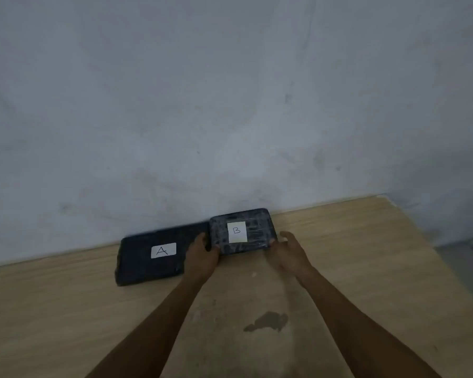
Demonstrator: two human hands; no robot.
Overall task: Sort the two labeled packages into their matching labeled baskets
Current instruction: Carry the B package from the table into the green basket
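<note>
1. Pkg B [243,231] is gripped from both sides: left hand [202,255] on its left edge, right hand [287,253] on its right/near corner. A two-sided hold probably suits a wide, flat pkg that one hand cannot span.
2. Left fingers [201,238] are curled over the left edge of pkg B, holding it. Right fingers [286,236] are bent at the right edge; contact w/ the pkg looks likely, but whether the grip is fully closed cannot be told due to blur.
3. Pkg B sits at the far side of the desk [352,255], close to the wall [230,105]. Whether it is lifted or resting flat cannot be told.
4. Pkg A [159,255] lies flat on the desk, left of pkg B, untouched, its right end just beside the left hand. It is judged to be left for a 2nd pass.
5. Look of pkg B: dark, flat, rectangular w/ rounded corners, wrapped in shiny clear film that catches light; a white paper label w/ handwritten "B" is centred on top.
6. Pkg A: similar dark wrap, longer, white label w/ "A".
7. No baskets are in view, so pkg B must be carried out of frame.
8. A dark stain [268,321] is seen on the near desk.
</note>
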